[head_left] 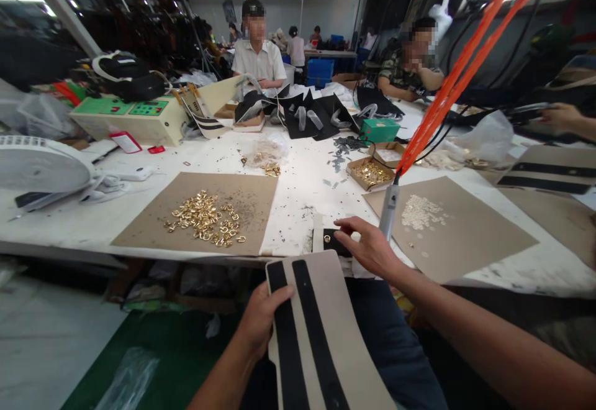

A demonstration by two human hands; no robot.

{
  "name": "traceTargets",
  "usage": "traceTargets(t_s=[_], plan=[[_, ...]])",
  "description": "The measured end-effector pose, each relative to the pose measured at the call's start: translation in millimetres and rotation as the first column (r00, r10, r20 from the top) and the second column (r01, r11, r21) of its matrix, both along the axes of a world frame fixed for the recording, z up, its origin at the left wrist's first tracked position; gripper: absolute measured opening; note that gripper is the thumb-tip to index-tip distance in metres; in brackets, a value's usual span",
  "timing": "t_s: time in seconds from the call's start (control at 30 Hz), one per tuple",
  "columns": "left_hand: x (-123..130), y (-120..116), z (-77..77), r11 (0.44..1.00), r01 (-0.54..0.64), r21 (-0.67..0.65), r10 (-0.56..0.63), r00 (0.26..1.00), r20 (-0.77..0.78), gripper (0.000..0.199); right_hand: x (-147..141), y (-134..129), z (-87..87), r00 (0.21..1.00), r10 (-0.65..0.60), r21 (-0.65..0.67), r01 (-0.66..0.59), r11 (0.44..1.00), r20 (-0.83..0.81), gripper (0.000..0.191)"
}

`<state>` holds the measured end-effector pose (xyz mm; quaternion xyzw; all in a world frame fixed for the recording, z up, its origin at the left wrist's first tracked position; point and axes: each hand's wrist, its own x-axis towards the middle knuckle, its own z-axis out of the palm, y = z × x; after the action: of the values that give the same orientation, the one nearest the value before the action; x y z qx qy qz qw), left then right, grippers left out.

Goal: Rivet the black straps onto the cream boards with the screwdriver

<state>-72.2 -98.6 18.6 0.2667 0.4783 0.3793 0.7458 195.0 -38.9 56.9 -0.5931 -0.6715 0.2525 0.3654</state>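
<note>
Beige panel with 2 black stripes point(342, 323): curved, held nearly upright over the person's lap, its top end just short of the table edge. Left hand point(263, 323) closed on its left edge, fingers across the nearer stripe, firm hold. Right hand point(367, 248) half open, fingers curved over a small black piece with a gold fitting point(333, 242); cannot tell if it grips it. Grey tool grip point(388, 211) just beside that hand, hanging from an orange hose point(459, 68).

White worktable point(298, 199), scattered with dark scraps. Cardboard sheet point(465, 236) at right bears pale small discs point(421, 211); cardboard sheet point(251, 211) at left bears a heap of gold buckles point(200, 217). Beyond: cardboard tray of gold fittings point(367, 174), green box point(379, 129), white tape roll point(40, 164), green-and-cream machine point(125, 112).

Far side: seated co-worker in white shirt point(258, 62), another in camouflage shirt point(400, 74). Another person's hand point(563, 118) at right edge.
</note>
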Motion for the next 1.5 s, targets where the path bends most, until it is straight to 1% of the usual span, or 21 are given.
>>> traceTargets(t_s=[0.03,0.07,0.1,0.13,0.17,0.23,0.27,0.3,0.33,0.37,0.43,0.57,0.63,0.73,0.83,0.93,1.0,1.07,1.23,1.37,1.5], plan=[[3.2,4.5,5.3,1.000,0.007,0.022,-0.007,1.000,-0.003,0.039,-2.3,-11.4,0.4,0.994,-0.019,-0.050,0.014,0.999,-0.112,0.034],[6.8,9.0,9.9,0.999,0.015,0.038,-0.015,1.000,-0.006,0.039,-5.2,-22.0,0.4,0.971,-0.033,-0.137,0.000,0.991,-0.239,0.039],[11.1,13.2,13.8,0.999,0.018,0.046,-0.017,1.000,-0.011,0.038,-8.3,-31.2,-0.2,0.925,-0.056,-0.242,-0.040,0.969,-0.376,0.045],[15.8,16.9,16.9,0.999,0.019,0.049,-0.018,1.000,-0.018,0.038,-11.3,-38.6,-1.4,0.854,-0.095,-0.346,-0.103,0.933,-0.512,0.052],[21.0,20.1,19.3,0.999,0.019,0.048,-0.018,0.999,-0.030,0.038,-14.0,-44.1,-3.3,0.761,-0.152,-0.427,-0.177,0.887,-0.630,0.059],[31.7,24.5,21.9,0.999,0.021,0.040,-0.018,0.998,-0.060,0.036,-17.1,-50.1,-8.2,0.574,-0.273,-0.504,-0.293,0.812,-0.772,0.068],[36.7,25.5,22.0,0.999,0.024,0.035,-0.022,0.997,-0.073,0.035,-17.4,-51.3,-10.9,0.515,-0.307,-0.513,-0.324,0.795,-0.800,0.067],[41.1,25.8,21.6,0.999,0.022,0.029,-0.019,0.996,-0.087,0.035,-17.0,-52.0,-13.5,0.491,-0.319,-0.514,-0.337,0.789,-0.811,0.062],[44.8,25.3,20.6,1.000,0.020,0.020,-0.018,0.995,-0.098,0.036,-16.1,-52.8,-15.9,0.495,-0.315,-0.511,-0.333,0.792,-0.810,0.056],[47.6,24.1,19.1,1.000,0.015,0.007,-0.014,0.994,-0.110,0.036,-15.0,-54.1,-17.9,0.518,-0.300,-0.508,-0.323,0.798,-0.801,0.051],[50.9,19.9,15.6,1.000,0.013,-0.022,-0.016,0.991,-0.134,0.039,-13.8,-58.4,-20.9,0.587,-0.241,-0.491,-0.312,0.813,-0.773,0.045],[52.9,10.6,10.8,0.997,0.060,-0.054,-0.069,0.981,-0.183,0.042,-16.5,-68.9,-23.0,0.723,-0.043,-0.358,-0.288,0.888,-0.689,0.046],[54.7,12.2,11.6,0.996,0.079,-0.045,-0.086,0.973,-0.214,0.041,-17.9,-67.1,-21.8,0.793,-0.032,-0.332,-0.217,0.918,-0.608,0.041],[60.2,31.1,17.9,0.994,0.098,0.048,-0.081,0.956,-0.281,0.041,-15.8,-48.4,-15.5,0.905,-0.079,-0.344,-0.077,0.936,-0.417,0.027],[66.5,65.1,27.1,0.960,0.195,0.202,-0.093,0.899,-0.428,0.039,-9.7,-18.6,-6.9,0.983,-0.081,-0.270,0.034,0.962,-0.167,0.019],[70.7,97.8,32.3,0.897,0.337,0.287,-0.100,0.785,-0.612,0.031,-4.6,6.2,-5.0,0.996,-0.085,-0.227,0.082,0.970,-0.001,0.017],[72.0,112.7,31.0,0.863,0.399,0.311,-0.091,0.727,-0.681,0.026,-2.6,15.7,-9.5,0.996,-0.082,-0.229,0.089,0.969,0.040,0.018],[72.7,121.7,26.7,0.837,0.441,0.325,-0.090,0.696,-0.713,0.022,-1.1,20.6,-16.6,0.996,-0.080,-0.219,0.089,0.972,0.051,0.019],[74.5,130.8,16.9,0.799,0.518,0.304,-0.120,0.634,-0.764,0.023,1.3,25.2,-28.5,0.995,-0.080,-0.206,0.090,0.974,0.056,0.019],[76.1,133.7,17.3,0.788,0.551,0.274,-0.139,0.592,-0.794,0.022,0.4,28.5,-29.5,0.994,-0.080,-0.219,0.096,0.971,0.081,0.017],[77.0,135.3,16.7,0.776,0.570,0.270,-0.138,0.572,-0.808,0.019,-0.6,31.3,-30.8,0.991,-0.077,-0.218,0.100,0.971,0.111,0.016]])
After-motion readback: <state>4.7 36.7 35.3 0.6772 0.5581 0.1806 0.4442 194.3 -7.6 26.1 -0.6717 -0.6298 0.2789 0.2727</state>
